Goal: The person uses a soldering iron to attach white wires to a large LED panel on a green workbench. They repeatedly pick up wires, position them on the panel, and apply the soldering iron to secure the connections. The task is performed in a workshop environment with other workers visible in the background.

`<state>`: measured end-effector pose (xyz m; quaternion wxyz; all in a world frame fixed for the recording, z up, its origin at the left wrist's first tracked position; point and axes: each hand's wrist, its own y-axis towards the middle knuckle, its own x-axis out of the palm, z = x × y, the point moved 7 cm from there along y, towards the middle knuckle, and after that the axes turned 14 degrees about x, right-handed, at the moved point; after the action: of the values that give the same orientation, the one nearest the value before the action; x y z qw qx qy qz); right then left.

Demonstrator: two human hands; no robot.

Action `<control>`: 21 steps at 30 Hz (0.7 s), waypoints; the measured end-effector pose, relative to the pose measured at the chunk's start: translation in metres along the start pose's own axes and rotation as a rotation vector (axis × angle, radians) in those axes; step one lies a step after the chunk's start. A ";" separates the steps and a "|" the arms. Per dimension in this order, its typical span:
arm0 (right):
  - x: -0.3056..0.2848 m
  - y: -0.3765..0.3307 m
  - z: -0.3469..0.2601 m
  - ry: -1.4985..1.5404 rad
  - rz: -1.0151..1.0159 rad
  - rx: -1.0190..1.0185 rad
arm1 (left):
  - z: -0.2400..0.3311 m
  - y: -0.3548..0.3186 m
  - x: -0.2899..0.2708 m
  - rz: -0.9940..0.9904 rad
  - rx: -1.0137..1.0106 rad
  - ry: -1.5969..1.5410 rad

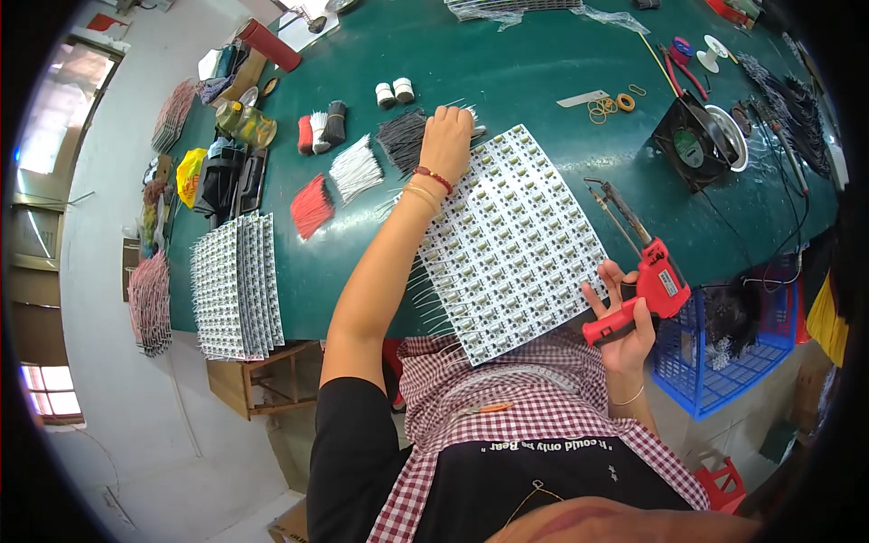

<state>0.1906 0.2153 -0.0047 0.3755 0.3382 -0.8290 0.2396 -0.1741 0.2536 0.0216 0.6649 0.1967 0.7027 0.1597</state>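
A large white panel of small circuit boards (520, 244) lies at the table's near edge, with thin wires sticking out along its left side. My left hand (446, 143) reaches over its far left corner, between a bundle of black wires (401, 140) and some white wires (478, 129). Its fingers curl downward and are closed; the tips are hidden, so whatever they pinch cannot be made out. In my right hand (625, 339), beside the panel's near right corner, is a red soldering gun (663, 279). The gun's metal tip points away from me, above the table.
Piles of red wires (312, 206) and white wires (356, 169) lie left of my arm. Stacked wired panels (237, 290) stand at the left edge. A black fan (692, 140), rubber bands (601, 110) and pliers (683, 72) are on the right. A blue crate (692, 362) sits below.
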 end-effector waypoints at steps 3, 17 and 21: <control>0.001 -0.001 0.004 -0.011 -0.003 -0.011 | -0.003 -0.005 -0.012 0.090 -0.016 -0.065; 0.000 -0.004 0.007 0.003 0.004 -0.028 | -0.008 -0.019 -0.013 -0.044 -0.402 -0.425; -0.001 -0.006 0.007 0.013 0.020 -0.027 | 0.000 -0.018 -0.021 -0.004 -0.316 -0.396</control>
<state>0.1922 0.2074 -0.0087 0.3828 0.3232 -0.8330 0.2346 -0.1746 0.2273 0.0311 0.8124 0.1164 0.5253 0.2249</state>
